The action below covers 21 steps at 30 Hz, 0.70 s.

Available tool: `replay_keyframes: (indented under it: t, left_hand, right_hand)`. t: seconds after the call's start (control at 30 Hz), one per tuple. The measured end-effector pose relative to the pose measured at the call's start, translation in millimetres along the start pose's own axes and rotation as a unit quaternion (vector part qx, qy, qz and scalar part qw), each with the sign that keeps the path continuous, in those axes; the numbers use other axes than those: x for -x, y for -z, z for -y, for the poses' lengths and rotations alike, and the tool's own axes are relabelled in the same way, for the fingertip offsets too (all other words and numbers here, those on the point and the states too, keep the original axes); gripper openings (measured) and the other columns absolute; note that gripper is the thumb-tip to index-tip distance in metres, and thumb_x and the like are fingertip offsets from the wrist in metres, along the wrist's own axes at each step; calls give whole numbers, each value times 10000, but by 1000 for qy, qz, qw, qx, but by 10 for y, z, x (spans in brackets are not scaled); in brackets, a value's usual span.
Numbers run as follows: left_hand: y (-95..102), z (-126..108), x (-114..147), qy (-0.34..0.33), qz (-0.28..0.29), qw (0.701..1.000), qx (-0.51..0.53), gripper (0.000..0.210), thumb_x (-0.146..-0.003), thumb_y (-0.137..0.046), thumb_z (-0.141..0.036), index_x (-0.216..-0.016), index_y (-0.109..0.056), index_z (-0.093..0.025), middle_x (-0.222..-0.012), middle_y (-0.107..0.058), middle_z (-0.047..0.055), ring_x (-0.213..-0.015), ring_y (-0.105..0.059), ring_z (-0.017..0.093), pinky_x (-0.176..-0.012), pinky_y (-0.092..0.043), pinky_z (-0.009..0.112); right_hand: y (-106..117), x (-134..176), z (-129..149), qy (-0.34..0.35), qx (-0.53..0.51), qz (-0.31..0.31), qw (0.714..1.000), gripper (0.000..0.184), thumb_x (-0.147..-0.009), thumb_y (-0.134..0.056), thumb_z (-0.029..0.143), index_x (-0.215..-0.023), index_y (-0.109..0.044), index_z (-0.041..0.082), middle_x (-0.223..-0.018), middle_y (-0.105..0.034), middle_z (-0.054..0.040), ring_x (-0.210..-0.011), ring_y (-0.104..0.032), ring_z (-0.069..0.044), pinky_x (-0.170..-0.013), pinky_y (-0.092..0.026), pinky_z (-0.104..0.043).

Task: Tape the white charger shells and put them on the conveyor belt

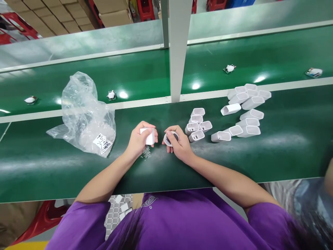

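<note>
My left hand (137,140) is closed around a white plastic housing (150,137), held just above the green bench. Below that hand lies a small heap of tiny clear pieces (147,152). A short gap to the right, my right hand (182,147) grips a round white object with a dark centre (168,140); its exact kind cannot be made out. Beyond the right hand, several hollow white housings (197,135) stand close together, open ends up. More of these housings (252,131) are grouped farther right, one of them lying tilted (231,109).
A clear plastic bag (90,119) with a handwritten label rests at left. Behind the bench runs a green conveyor (140,74) carrying small boards with white parts (111,95). A pale upright post (178,52) rises in the middle. Another person (307,198) is partly visible at right.
</note>
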<state>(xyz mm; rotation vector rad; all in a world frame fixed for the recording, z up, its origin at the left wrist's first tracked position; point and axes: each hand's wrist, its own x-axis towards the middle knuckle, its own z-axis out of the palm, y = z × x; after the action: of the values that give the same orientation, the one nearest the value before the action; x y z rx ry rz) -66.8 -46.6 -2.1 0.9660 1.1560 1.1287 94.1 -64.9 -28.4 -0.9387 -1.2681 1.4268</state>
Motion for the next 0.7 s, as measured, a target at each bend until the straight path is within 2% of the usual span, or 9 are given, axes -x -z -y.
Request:
replay_keyframes:
  t: [0.1,0.17,0.27,0.33,0.4,0.47,0.53,0.63,0.7]
  left_hand:
    - [114,-89,-157,31,-49,997,-44,306,-736,-641,-363,-891,-426,-209,-645,-625,-29,-503,-624,145,-354,-452,193]
    - [217,-178,-309,53,-79,991,-98,312,-735,-608,-273,-931,-369,-231,-727,-628,-30,-548,-650,156,-391,-496,220]
    - [384,-418,-618,32,-128,964,-232,378,-710,-571,-130,-1005,-358,-231,-823,-581,-9,-565,-645,156,-437,-523,257]
    - [484,-650,-869,1,-139,927,-349,471,-716,-599,-106,-1121,-377,-199,-856,-578,16,-563,-635,157,-503,-545,294]
    - [553,-888,-1137,-19,-128,871,-473,590,-719,-673,-144,-1232,-383,-163,-896,-621,39,-600,-650,169,-638,-568,345]
    - [574,-1063,-1407,-15,-117,798,-591,562,-721,-721,-225,-1216,-469,-140,-920,-664,58,-703,-684,208,-765,-553,370]
    - [542,-1127,-1659,21,-103,745,-659,433,-710,-745,-284,-1080,-583,-129,-901,-692,74,-799,-701,258,-801,-534,367]
    - [438,-1031,-1950,81,-66,719,-687,335,-687,-774,-327,-918,-642,-123,-915,-712,117,-888,-700,320,-797,-532,375]
    - [371,-917,-2045,87,-44,705,-702,371,-699,-772,-358,-950,-641,-118,-1027,-702,166,-1024,-662,378,-855,-524,427]
  right_hand:
    - [-35,7,-43,-13,35,35,999,220,-976,-462,434,-966,-503,218,-650,-611,68,-406,-511,-59,-445,-406,-166]
    - [-51,7,-66,-15,59,65,996,203,-975,-453,416,-961,-503,220,-658,-605,70,-411,-510,-59,-461,-407,-170]
    - [-58,2,-86,-10,95,102,990,194,-975,-439,403,-968,-508,222,-670,-603,68,-434,-518,-64,-507,-421,-180]
    - [-50,0,-89,-11,111,112,987,201,-976,-428,406,-972,-510,223,-678,-603,66,-448,-519,-69,-536,-428,-189]
    - [-39,0,-88,-15,116,117,986,205,-979,-420,407,-973,-511,224,-681,-599,65,-453,-513,-72,-553,-429,-195]
    - [-27,2,-86,-18,120,122,985,201,-982,-420,398,-973,-516,222,-682,-599,63,-463,-513,-76,-567,-428,-198]
    - [-19,3,-87,-23,131,125,983,193,-985,-427,386,-975,-528,221,-686,-605,58,-486,-525,-83,-582,-426,-198]
    - [-16,6,-91,-27,148,130,980,182,-988,-444,365,-987,-552,218,-703,-618,48,-528,-547,-95,-602,-424,-200]
    - [-19,9,-93,-21,153,133,979,174,-989,-450,344,-993,-567,215,-708,-622,42,-551,-556,-103,-612,-423,-203]
